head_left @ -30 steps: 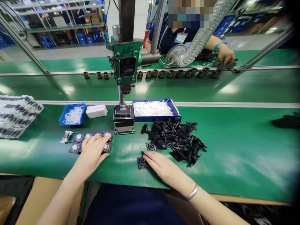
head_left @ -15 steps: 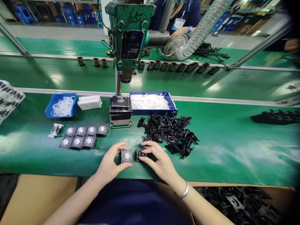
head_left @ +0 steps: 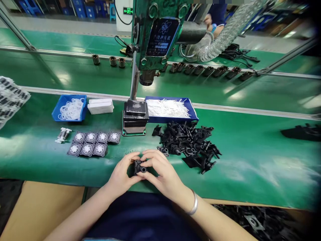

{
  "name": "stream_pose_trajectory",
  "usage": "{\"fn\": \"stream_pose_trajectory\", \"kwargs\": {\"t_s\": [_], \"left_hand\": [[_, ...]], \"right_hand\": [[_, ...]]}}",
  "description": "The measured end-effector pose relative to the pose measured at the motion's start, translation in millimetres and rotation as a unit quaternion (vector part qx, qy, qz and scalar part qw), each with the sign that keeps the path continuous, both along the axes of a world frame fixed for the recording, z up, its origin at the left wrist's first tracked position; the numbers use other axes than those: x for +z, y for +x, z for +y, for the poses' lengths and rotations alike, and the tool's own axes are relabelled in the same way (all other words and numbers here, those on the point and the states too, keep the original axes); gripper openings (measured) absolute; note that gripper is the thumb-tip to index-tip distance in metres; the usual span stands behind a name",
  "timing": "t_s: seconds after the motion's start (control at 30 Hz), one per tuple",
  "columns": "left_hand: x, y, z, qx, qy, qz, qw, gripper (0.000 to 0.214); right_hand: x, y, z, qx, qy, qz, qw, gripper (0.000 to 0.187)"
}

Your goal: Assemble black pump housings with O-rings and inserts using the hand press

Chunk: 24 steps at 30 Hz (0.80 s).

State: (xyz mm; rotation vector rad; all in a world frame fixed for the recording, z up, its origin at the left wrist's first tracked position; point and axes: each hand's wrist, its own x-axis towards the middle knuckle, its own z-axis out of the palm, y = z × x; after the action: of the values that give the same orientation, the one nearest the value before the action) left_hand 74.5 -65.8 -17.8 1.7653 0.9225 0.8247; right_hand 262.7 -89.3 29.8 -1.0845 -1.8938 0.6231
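Just in front of me over the green bench, both hands meet around a black plastic fitting with a short round tube (head_left: 143, 169). My right hand (head_left: 163, 170) grips this fitting between thumb and fingers. From the other side, my left hand (head_left: 122, 172) closes around a square dark part whose white swirl face is now covered by the fitting. How far the two parts are joined is hidden. To the left, several square dark parts with white swirls (head_left: 87, 149) lie in two rows. A heap of black fittings (head_left: 185, 142) lies to the right.
A green press (head_left: 155, 43) stands over a block base (head_left: 135, 118) behind the hands. Beyond the parts are a blue tray of white rings (head_left: 56, 112), a white box (head_left: 100, 106) and a blue box of white strips (head_left: 173, 118). Copper-wound cores (head_left: 198, 70) line the back rail.
My right hand has moved left and brought the black fitting over the square part in my left hand, covering the white swirl. The view has shifted slightly.
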Motion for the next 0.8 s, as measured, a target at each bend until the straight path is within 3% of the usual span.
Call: {"fn": "stream_pose_trajectory", "kwargs": {"t_s": [0.3, 0.5, 0.57, 0.67, 0.73, 0.8], "left_hand": [[8.4, -4, 2, -0.001, 0.037, 0.026, 0.999, 0.063], [4.9, -3, -2, 0.014, 0.02, 0.027, 0.999, 0.061], [10.8, -3, -1, 0.017, 0.027, 0.029, 0.999, 0.06], [40.1, -4, 14, 0.006, 0.088, 0.024, 0.996, 0.05], [70.1, -4, 37, 0.004, 0.173, 0.009, 0.985, 0.041], [99.4, -1, 69, 0.025, 0.248, -0.007, 0.968, 0.036]], "right_hand": [[-6.1, 1, 1, 0.031, -0.079, 0.018, 0.996, 0.014], [-11.5, -1, -1, 0.027, -0.069, 0.032, 0.997, 0.012], [-7.5, 1, 0, 0.036, -0.07, 0.024, 0.997, 0.014], [19.5, 15, 15, 0.053, -0.045, -0.017, 0.997, 0.027], [55.1, 29, 37, 0.01, 0.038, -0.048, 0.998, 0.032], [102.9, 44, 69, -0.075, 0.167, -0.045, 0.982, 0.031]]}}
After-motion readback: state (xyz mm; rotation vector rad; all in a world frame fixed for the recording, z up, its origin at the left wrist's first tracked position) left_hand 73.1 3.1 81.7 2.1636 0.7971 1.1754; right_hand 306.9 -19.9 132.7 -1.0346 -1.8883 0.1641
